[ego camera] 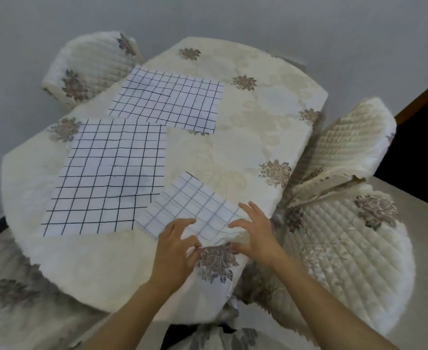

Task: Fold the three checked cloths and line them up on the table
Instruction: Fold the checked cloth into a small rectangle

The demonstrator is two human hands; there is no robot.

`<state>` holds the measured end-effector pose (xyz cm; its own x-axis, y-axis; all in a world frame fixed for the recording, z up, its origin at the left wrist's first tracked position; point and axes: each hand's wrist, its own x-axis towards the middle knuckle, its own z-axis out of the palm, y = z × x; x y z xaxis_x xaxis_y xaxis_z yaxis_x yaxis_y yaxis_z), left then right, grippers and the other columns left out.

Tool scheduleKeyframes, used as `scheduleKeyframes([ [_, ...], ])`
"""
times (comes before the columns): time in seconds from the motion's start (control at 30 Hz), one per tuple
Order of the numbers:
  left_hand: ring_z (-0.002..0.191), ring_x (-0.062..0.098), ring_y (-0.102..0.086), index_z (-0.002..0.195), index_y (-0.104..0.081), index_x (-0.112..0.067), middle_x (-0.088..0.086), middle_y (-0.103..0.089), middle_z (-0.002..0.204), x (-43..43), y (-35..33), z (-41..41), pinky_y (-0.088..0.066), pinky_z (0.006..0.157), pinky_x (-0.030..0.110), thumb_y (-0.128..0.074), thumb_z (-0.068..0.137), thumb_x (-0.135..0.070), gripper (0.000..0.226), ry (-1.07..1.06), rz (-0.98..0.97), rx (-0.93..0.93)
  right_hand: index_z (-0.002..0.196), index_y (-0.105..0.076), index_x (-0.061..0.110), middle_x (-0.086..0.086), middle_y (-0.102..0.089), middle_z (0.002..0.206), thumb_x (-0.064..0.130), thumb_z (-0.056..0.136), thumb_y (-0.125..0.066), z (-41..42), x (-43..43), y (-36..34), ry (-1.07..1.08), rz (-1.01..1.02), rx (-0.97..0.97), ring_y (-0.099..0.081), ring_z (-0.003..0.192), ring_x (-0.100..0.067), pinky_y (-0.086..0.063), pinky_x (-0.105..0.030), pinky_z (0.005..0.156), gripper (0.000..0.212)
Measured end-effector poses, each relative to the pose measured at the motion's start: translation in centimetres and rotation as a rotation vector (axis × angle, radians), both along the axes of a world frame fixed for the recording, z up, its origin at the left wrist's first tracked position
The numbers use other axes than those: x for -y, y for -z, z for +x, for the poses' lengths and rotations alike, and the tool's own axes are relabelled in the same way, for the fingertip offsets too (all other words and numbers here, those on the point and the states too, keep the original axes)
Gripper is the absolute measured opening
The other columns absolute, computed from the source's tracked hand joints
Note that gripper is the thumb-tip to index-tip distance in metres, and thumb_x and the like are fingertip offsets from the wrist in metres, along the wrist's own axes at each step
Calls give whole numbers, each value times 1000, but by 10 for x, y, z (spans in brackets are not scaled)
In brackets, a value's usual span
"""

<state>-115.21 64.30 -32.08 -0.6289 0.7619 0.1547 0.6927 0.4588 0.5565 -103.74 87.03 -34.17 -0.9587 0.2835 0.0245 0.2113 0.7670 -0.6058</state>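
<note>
Near cloth: a white fabric cloth with pale grey-blue checked lines [190,205] lies spread at the near right of the bench, turned diagonally, one corner pointing to the far side. Its near edge is rumpled up between the hands.
Middle cloth: a large white fabric cloth with black checked lines [111,173] lies flat at the left, long axis running near to far. Its near right corner meets the near cloth's left edge.
Far cloth: a second white cloth with black checked lines [167,99] lies flat at the far left, long axis left to right, slightly tilted. Its near edge meets the middle cloth's far edge.
Left hand: the left hand [175,251] sits on the near cloth's near edge, fingers curled, thumb and forefinger pinching the fabric.
Right hand: the right hand [255,231] is over the near cloth's right corner, fingers spread and bent, thumb at the rumpled edge. Whether it grips the fabric cannot be told.
Bench: a bench under a cream floral tablecloth [258,117] carries all three cloths.
Around: cream quilted chair covers, one far left [89,66], one right [346,147].
</note>
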Motion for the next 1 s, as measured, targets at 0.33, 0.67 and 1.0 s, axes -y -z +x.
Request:
scheduleKeyframes([
  [0.33,129,16,-43,74,-68,-30,-9,-55,132,79,3,21,-35,92,40,-66,74,-36,6,-264,105,54,93,-68,31,-10,-55,136,21,59,-89,1,-2,27,-133,-14,-53,-40,134,-37,-39,-57,104,42],
  [0.67,129,12,-40,78,-71,-30,-11,-54,134,125,11,22,-34,105,38,-79,76,-34,9,-488,207,243,117,-57,38,-13,-51,140,34,61,-81,-13,16,45,-224,-32,-55,-44,131,-38,-41,-53,100,61],
  [1.0,131,2,-36,76,-73,-29,-26,-50,133,140,17,18,-27,102,18,-79,75,-2,28,-562,206,373,122,-64,30,-18,-35,151,33,76,-71,-28,38,66,-239,62,118,-29,140,-41,-36,-58,102,46],
])
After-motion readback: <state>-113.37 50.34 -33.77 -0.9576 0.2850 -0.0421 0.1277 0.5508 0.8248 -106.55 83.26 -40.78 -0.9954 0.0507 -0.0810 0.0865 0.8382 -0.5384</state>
